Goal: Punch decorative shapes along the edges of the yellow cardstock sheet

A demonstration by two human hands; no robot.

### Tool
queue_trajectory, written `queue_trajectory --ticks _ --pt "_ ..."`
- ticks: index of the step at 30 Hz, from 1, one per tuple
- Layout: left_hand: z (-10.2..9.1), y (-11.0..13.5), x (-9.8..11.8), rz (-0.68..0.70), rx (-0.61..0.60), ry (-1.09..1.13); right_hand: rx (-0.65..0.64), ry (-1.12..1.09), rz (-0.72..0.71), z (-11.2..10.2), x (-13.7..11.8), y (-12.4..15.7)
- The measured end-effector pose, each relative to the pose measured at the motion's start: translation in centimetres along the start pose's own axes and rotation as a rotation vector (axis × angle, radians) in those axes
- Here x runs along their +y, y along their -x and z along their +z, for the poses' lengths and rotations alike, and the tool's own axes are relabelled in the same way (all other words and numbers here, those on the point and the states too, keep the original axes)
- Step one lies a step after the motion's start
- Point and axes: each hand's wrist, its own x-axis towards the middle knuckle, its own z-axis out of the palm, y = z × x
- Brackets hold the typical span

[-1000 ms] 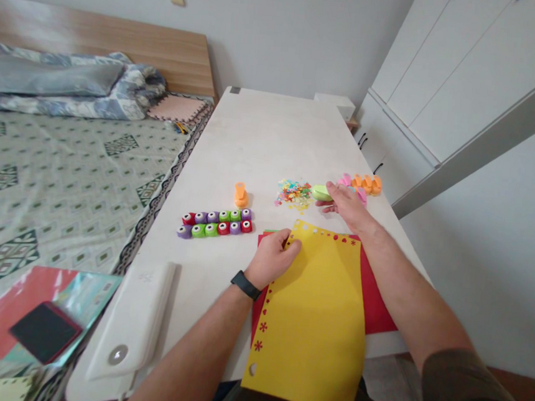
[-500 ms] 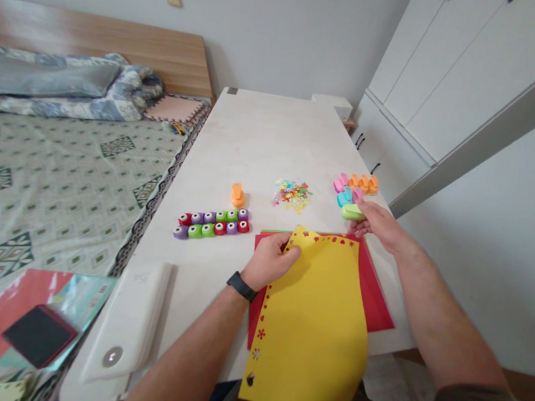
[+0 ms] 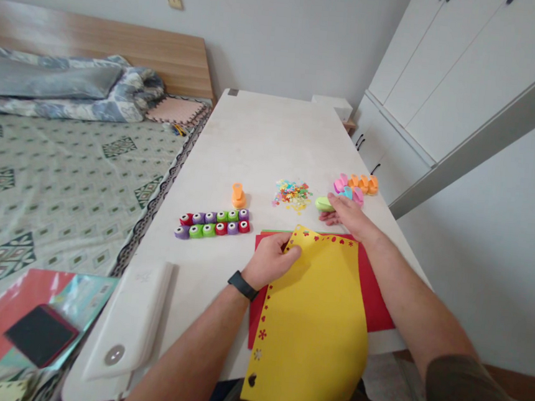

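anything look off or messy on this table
Mildly. The yellow sheet, pinched by the left hand, overhangs the near edge of the table and curls. Loose confetti lies mid-table beside the green punch in the right hand. One orange punch stands apart from the punch row.

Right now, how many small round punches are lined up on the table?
12 small punches, in two rows of six, nearer than the orange punch, left of the red paper; none seems hidden.

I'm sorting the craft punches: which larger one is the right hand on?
The light green punch, at the right hand's fingertips beside the confetti pile. The lone orange punch stands to its left; the pink-orange cluster sits beyond the hand.
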Motion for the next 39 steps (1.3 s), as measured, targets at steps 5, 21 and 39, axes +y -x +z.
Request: queue_trajectory --ticks 5,21,39 --pt "0.1 -0.1 -0.5 0.033 -0.023 -0.011 -0.017 0.003 -0.088 2.5 -0.5 -1.9" --pt "0.1 -0.2 -0.8 0.062 0.006 -0.064 0.09 0.001 -0.267 -0.8 -0.6 1.2" --pt "0.1 -0.3 -1.0 0.033 0.006 -0.06 0.16 -0.104 -0.237 -4.0 -0.2 2.4"
